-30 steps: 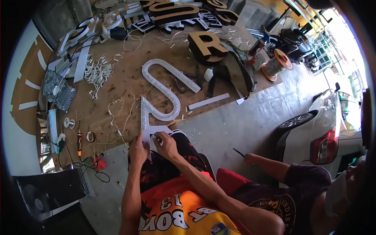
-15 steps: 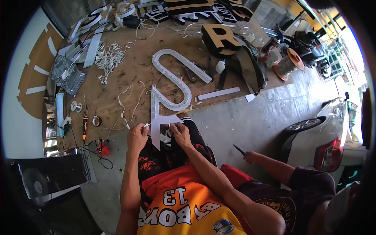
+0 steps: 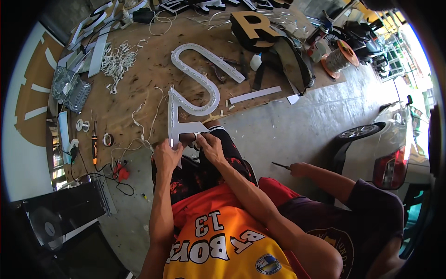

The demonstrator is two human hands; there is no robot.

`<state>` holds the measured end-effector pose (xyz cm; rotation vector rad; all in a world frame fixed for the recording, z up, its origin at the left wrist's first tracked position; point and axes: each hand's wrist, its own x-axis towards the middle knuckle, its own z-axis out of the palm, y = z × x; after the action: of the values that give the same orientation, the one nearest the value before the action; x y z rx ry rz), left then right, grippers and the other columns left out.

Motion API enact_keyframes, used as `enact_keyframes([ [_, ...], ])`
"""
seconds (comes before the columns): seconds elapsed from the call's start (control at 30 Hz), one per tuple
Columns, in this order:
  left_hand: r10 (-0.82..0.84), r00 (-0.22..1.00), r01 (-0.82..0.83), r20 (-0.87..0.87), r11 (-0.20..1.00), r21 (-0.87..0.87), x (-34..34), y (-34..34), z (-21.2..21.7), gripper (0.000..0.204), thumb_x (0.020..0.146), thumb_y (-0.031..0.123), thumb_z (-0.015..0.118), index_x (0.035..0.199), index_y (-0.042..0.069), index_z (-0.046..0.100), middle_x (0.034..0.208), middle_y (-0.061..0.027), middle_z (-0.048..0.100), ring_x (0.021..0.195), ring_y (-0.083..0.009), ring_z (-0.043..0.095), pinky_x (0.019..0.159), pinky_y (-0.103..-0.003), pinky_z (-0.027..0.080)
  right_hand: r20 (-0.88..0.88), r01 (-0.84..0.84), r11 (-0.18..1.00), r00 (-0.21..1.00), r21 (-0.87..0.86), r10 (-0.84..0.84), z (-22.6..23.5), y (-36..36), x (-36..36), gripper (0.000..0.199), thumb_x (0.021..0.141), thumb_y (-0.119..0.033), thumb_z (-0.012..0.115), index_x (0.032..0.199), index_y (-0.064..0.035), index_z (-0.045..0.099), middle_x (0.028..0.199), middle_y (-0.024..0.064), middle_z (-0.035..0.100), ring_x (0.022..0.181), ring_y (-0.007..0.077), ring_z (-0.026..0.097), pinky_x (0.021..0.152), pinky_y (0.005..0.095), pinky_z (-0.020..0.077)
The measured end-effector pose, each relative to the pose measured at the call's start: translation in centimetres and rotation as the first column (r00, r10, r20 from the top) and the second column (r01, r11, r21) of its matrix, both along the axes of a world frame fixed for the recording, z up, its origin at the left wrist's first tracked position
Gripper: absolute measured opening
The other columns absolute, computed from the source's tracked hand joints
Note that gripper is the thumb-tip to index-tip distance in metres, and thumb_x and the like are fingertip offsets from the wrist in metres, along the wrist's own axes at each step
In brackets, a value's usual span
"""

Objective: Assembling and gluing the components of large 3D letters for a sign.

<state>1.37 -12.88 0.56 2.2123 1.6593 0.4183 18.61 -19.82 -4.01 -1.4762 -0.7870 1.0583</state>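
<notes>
2 hands, L grip (image 3: 166, 157) & R grip (image 3: 210, 146), both clamped on 1 white sign letter (image 3: 179, 116); 1 S-letter (image 3: 197, 76) nearby.

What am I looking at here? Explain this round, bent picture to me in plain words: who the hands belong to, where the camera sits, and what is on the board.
No machine is at work here. The camera sits on a person's head and looks down through a very wide lens, which bends straight edges near the rim. The two forearms rising from the bottom are the wearer's own. The left hand and right hand both grip a white sign letter at its near end. Beyond it, on the brown board, lie a white S-shaped letter, a bundle of white wiring and a dark letter with a tan face. The arm at right is another person's hand holding a thin tool.
</notes>
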Motion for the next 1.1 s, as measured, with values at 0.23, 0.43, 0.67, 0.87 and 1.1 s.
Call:
enact_keyframes([
  [0.23,-0.043,0.992,0.039,0.121,0.998,0.041,-5.1,0.9,1.7,0.038,0.080,0.031,0.073,0.094,-0.004,0.066,0.079,-0.0251,0.068,0.076,-0.0447,0.066,0.068,-0.048,0.053,-0.250,0.038,0.999,0.968,0.037,-0.028,-0.1,-0.2,0.4,0.038,0.101,-0.034,0.056,0.085,-0.0003,0.066,0.070,0.0013,0.061,0.064,0.0097,0.054,0.061,0.0255,0.0422],
  [0.43,-0.055,0.983,0.065,0.178,0.997,-0.050,-6.4,1.0,2.8,0.036,0.081,0.031,0.073,0.094,-0.002,0.067,0.079,-0.0235,0.068,0.074,-0.0419,0.066,0.067,-0.046,0.051,-0.107,0.281,0.951,0.957,0.130,-0.269,1.1,0.5,1.1,0.027,0.100,-0.027,0.059,0.105,-0.0007,0.063,0.082,0.0027,0.061,0.071,0.0106,0.054,0.066,0.0250,0.0427],
  [0.67,-0.078,0.979,0.092,0.189,0.994,-0.066,-7.2,0.5,4.1,0.036,0.080,0.032,0.073,0.094,-0.001,0.068,0.081,-0.0221,0.069,0.077,-0.0417,0.067,0.068,-0.046,0.053,0.174,0.553,0.766,0.762,0.327,-0.624,3.4,6.9,12.7,0.034,0.096,-0.025,0.063,0.119,0.0002,0.061,0.091,0.0043,0.062,0.079,0.0123,0.055,0.068,0.0258,0.0439],
  [0.87,-0.060,0.997,0.064,0.049,0.994,-0.090,-8.8,1.2,3.7,0.040,0.078,0.032,0.076,0.102,0.001,0.069,0.088,-0.0196,0.071,0.082,-0.0387,0.068,0.074,-0.045,0.054,0.026,0.101,0.994,0.995,-0.037,-0.100,6.4,8.1,17.9,0.037,0.092,-0.025,0.066,0.117,0.0018,0.068,0.088,0.0026,0.065,0.072,0.0090,0.053,0.061,0.0256,0.0426],
  [1.1,0.029,0.989,-0.028,0.148,1.000,-0.010,-13.3,1.2,2.6,0.033,0.074,0.022,0.077,0.104,0.010,0.069,0.094,-0.0156,0.070,0.088,-0.0371,0.067,0.075,-0.046,0.054,0.173,-0.107,0.994,0.980,0.029,0.101,12.5,-4.4,12.2,0.067,0.077,-0.014,0.063,0.140,0.0049,0.048,0.105,0.0060,0.063,0.085,0.0140,0.057,0.073,0.0279,0.0477],
])
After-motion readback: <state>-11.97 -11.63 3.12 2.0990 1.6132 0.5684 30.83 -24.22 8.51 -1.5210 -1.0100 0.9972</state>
